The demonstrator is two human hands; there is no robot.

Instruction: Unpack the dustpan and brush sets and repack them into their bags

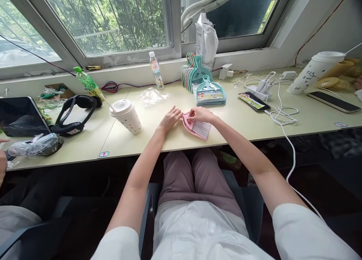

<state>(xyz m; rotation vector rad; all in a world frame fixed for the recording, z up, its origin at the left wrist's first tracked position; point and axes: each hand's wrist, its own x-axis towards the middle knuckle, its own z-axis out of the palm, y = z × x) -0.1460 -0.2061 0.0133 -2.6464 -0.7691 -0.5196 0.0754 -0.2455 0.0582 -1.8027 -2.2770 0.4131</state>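
Pink dustpan (185,121) lies on the table (152,139) near the front edge, in front of the seated person, brush (201,129) on it, bristles toward the person's right. Right hand (201,114) comes over the top, thumb and fingers bent in, pinching the brush by its pink part. Left hand (170,118) is palm down at the dustpan's handle end, fingers fairly straight and close together, tips at the handle. Can't tell if it grips or just touches.

Closest obstacle: teal set (209,95), packed in film, just beyond the right hand. Row of dustpans (195,73) stands on edge right behind it, white package (206,37) behind that. Left of the left forearm: lidded cup (128,118) with straw, near enough to watch. Crumpled film (153,96) lies beyond the left hand, clear bottle (157,69) upright behind it.

Right side: phone (252,101) plugged in, power strip (258,91) behind it, white cable (294,150) looping on the table and dropping over the front edge by the right arm. Further right, second cup (313,73) and dark phone (333,101).

Far left: headset (73,116), green bottle (89,82) behind it, tablet (22,116), wrapped item (35,145). Co-worker's hand (2,163) at the left border, cut off, so its pose can't be told.
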